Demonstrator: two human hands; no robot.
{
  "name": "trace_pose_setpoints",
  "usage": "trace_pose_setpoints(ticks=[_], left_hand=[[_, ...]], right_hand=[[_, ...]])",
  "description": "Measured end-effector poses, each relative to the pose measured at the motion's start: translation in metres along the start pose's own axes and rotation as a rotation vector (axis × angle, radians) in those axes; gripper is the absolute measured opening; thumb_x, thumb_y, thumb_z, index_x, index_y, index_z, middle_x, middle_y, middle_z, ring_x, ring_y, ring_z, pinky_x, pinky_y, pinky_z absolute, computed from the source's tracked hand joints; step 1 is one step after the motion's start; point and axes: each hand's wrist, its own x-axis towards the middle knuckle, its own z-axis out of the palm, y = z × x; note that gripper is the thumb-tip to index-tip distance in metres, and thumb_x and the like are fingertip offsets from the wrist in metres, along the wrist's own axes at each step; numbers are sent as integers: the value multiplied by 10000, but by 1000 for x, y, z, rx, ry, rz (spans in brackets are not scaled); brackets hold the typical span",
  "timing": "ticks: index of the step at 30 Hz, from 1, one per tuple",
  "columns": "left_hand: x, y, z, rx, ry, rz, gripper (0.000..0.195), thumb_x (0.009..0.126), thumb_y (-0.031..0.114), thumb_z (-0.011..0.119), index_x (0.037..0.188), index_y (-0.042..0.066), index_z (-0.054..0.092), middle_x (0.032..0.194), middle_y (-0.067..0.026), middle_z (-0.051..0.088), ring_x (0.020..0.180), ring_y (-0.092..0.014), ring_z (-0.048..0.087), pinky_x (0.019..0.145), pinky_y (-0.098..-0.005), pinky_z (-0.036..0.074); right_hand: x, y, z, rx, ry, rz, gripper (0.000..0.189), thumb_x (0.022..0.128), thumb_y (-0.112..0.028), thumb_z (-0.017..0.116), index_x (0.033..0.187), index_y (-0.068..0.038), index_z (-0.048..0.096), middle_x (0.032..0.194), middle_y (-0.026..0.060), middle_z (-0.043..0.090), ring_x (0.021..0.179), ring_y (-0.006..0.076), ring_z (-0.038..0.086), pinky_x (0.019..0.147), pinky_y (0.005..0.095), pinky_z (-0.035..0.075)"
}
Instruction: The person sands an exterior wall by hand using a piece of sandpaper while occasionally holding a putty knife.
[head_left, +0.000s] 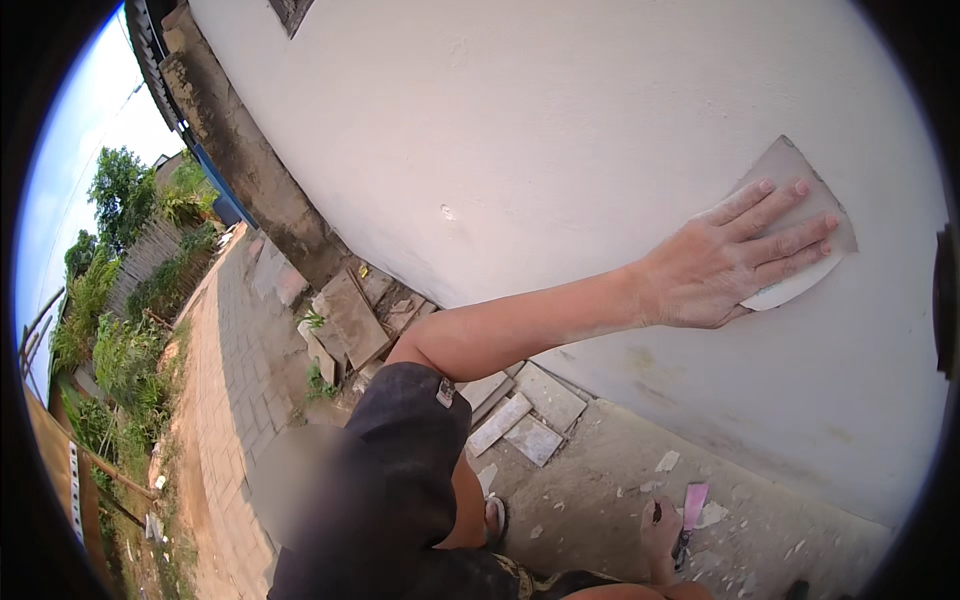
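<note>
My left hand (720, 262), dusted with white powder, lies flat against a white plastered wall (525, 150). Under its spread fingers is a grey sheet of sandpaper (784, 161), pressed to the wall. A paler curved edge of the sheet shows below the palm; my thumb is mostly hidden. My right hand is out of view. Down on the ground, close to my foot (660, 529), a scraper with a pink blade (695, 504) and dark handle lies among pale flakes.
Broken tiles (551, 397) lie along the wall's base, with more slabs (352, 315) farther left beside a stained concrete pillar (247, 165). A paved path (240, 375) runs past plants (127, 337). Plaster flakes (667, 460) litter the ground. My other foot wears a sandal (501, 517).
</note>
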Motion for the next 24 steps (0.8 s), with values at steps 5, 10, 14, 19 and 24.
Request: trace_pose_setpoints(ticks=[5, 10, 14, 19, 24], left_hand=[[-46, -70, -50, 376, 311, -250, 548, 955, 303, 438, 1463, 160, 291, 1549, -60, 186, 1418, -366, 128, 1137, -492, 150], [-126, -210, -134, 220, 710, -806, 555, 1017, 341, 204, 1475, 40, 119, 1536, -191, 35, 1420, -343, 51, 1127, -438, 174], [-62, -154, -103, 210, 748, -697, 550, 1014, 324, 236, 1484, 61, 125, 1552, -166, 23, 1413, -405, -33, 1140, -476, 94], [37, 16, 7, 82, 83, 1, 618, 929, 359, 467, 1474, 152, 259, 1551, -102, 150, 1417, -404, 72, 1123, -548, 151], [5, -32, -29, 375, 208, -96, 659, 863, 293, 580, 1456, 180, 314, 1537, -11, 231, 1422, -321, 151, 1140, -480, 173]], right_hand=[[-2, -15, 8, 3, -6, 18, 114, 833, -166, 618, 831, -52, 613, 682, 138, 591, 611, 316, 590, 552, 401, 454], [-36, 14, 11, 54, -35, -61, 120, 837, -155, 605, 810, -38, 607, 664, 140, 585, 563, 310, 572, 529, 391, 441], [-33, 5, -3, -19, -65, 34, 136, 848, -145, 592, 805, -16, 605, 637, 144, 576, 535, 286, 558, 510, 374, 424], [-12, 12, -11, -15, 0, 16, 106, 844, -129, 597, 826, -25, 609, 642, 139, 581, 539, 273, 572, 511, 367, 436], [-6, -3, -1, 55, 73, 9, 88, 838, -129, 609, 840, -41, 615, 620, 128, 584, 529, 281, 589, 510, 365, 454]])
